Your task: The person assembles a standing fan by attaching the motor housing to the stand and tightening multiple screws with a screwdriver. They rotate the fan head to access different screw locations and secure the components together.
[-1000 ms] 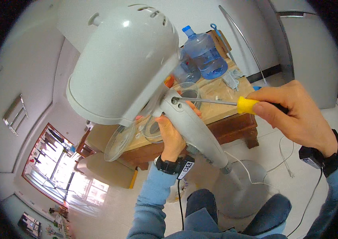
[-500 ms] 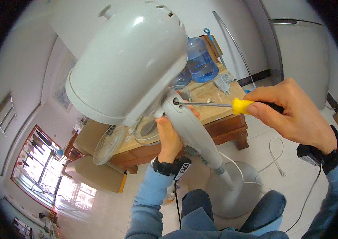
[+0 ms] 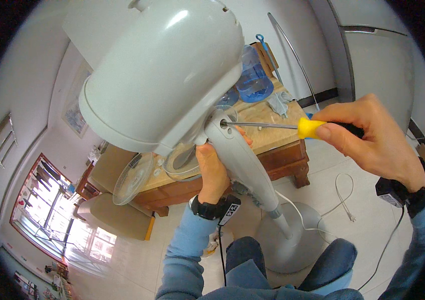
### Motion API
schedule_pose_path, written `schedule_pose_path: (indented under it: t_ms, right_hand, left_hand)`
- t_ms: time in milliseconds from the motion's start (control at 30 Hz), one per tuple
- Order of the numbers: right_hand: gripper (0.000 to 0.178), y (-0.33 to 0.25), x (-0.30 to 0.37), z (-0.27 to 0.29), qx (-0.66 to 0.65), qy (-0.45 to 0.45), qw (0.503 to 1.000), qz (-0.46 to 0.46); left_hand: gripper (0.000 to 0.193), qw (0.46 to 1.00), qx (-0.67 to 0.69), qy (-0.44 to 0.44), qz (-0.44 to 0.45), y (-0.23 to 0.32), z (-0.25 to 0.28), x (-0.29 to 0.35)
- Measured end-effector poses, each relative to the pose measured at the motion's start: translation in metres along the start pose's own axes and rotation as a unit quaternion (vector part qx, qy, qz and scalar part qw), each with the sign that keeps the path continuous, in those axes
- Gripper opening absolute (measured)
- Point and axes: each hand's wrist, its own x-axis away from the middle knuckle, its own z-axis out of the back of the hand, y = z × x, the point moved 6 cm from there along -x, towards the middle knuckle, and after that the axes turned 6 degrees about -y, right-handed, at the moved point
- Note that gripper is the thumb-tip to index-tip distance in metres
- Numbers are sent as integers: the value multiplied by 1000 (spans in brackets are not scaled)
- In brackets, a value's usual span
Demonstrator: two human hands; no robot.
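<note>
1. Screwdriver (image 3: 292,127), one in view, lies nearly level: yellow-and-black handle clamped in the right hand (image 3: 372,140), shaft pointing left, tip in a hole on the fan neck (image 3: 237,155).
2. Left hand (image 3: 212,170) wraps closed round that neck, just below the hole and nearer to it.
3. One motor housing (image 3: 162,75); one round base (image 3: 292,240).

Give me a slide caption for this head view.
Right hand drives a screwdriver into a fan's neck; left hand steadies it.
</note>
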Motion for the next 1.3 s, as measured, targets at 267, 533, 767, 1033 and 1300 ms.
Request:
schedule_pose_path:
  t_ms: [267,533,767,1033,1300]
  right_hand:
    - [29,-42,-2,4,254,139,926,241]
    - [40,-49,10,-9,364,84,913,162]
    - [31,16,-6,3,-321,-163,920,-154]
    - [35,-40,-29,13,558,-34,801,215]
    - [50,-18,-20,22,59,-31,994,-91]
  left_hand:
    - [94,999,-41,19,22,0,2,2]
    - [70,995,-63,69,-43,5,8,5]
    - [38,974,-5,162,-157,11,13,15]
    - [40,974,101,135,-152,8,10,10]
    - [40,969,151,70,-182,8,5,0]
